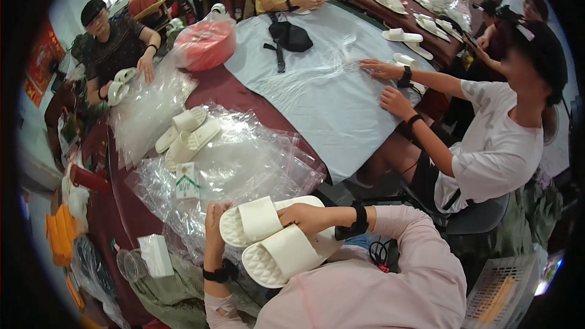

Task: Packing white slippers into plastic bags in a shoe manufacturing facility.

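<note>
Slippers point(286, 248), creamy-white with wide straps, fill our gripping right hand point(306, 218) beside our left hand point(215, 224) (we can't tell its grip).

Left hand point(214, 229) upright, right hand point(304, 217) reaching across in a grip.
The left arm comes up from the lower edge, its wrist almost straight, with the fingers pointing away from the body and seen nearly edge-on, so their exact curl is unclear. The right arm point(414, 237) bends at the elbow, its forearm coming in from the right and lying nearly level; the hand points left, knuckles uppermost, fingers closed around their hold (the fingertips are hidden).
</note>
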The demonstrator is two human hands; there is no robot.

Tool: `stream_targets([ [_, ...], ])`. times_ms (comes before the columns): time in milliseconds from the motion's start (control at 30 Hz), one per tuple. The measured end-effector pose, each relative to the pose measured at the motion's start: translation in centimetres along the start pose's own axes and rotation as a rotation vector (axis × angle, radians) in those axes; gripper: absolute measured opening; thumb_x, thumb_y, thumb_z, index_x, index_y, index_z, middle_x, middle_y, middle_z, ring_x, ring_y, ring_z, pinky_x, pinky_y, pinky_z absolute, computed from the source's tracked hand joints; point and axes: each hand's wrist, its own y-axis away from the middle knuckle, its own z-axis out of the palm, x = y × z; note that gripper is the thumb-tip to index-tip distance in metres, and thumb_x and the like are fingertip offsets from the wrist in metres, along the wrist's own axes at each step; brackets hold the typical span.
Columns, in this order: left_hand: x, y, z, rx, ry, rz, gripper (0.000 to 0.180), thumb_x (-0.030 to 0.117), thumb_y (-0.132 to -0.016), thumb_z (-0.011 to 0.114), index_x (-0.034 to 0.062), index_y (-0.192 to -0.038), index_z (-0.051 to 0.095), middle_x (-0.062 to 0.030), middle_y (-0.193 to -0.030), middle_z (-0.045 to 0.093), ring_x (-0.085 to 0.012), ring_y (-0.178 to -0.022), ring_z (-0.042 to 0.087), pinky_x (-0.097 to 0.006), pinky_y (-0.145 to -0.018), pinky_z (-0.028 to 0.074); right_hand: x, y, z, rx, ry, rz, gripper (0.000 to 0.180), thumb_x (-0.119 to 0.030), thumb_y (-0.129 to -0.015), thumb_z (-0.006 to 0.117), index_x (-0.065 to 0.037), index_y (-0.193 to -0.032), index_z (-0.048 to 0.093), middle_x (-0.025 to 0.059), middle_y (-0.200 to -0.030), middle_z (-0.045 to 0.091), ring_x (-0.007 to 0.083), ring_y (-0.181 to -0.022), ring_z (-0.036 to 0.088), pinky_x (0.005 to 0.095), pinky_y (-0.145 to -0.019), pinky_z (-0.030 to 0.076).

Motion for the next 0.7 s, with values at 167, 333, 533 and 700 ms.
stream_targets([
  [167,-0.9,0.1,-1.3,-0.091,-0.020,0.076,0.031,0.031,-0.099,0.042,0.0027,-0.088,0.046,-0.0154,-0.105,0.059,-0.0195,-0.095,0.055,-0.033,-0.088,0.043,0.7,0.6,0.5,0.043,0.059,-0.015,0.019,-0.017,-0.080,0.061,0.001,-0.086,0.063,0.0138,-0.090,0.061,0.0309,-0.081,0.060,0.0370,-0.070,0.044],
  [333,2.5,0.6,0.3,-0.050,-0.446,0.076,0.023,0.018,-0.097,0.044,-0.0004,-0.108,0.052,-0.0169,-0.115,0.058,-0.0222,-0.103,0.055,-0.032,-0.092,0.041,0.5,1.5,0.1,0.027,0.107,0.031,0.016,-0.014,-0.078,0.060,0.002,-0.081,0.060,0.0139,-0.087,0.059,0.0321,-0.079,0.058,0.0381,-0.068,0.043],
  [533,3.6,0.6,-0.5,-0.272,-0.449,0.018,0.040,0.013,-0.097,0.039,0.0004,-0.135,0.042,-0.0135,-0.133,0.050,-0.0215,-0.119,0.048,-0.030,-0.100,0.034,-0.2,1.6,-0.2,0.023,0.144,0.015,0.014,-0.012,-0.077,0.059,0.002,-0.080,0.059,0.0129,-0.092,0.060,0.0332,-0.082,0.058,0.0383,-0.070,0.044],
  [700,5.1,0.9,0.0,-0.331,-0.353,-0.047,0.040,0.013,-0.099,0.036,0.0002,-0.136,0.039,-0.0138,-0.140,0.041,-0.0213,-0.130,0.037,-0.030,-0.106,0.026,1.0,1.4,-0.2,0.168,0.177,0.000,0.013,-0.011,-0.076,0.058,0.001,-0.081,0.059,0.0136,-0.096,0.061,0.0347,-0.086,0.059,0.0400,-0.072,0.045],
])
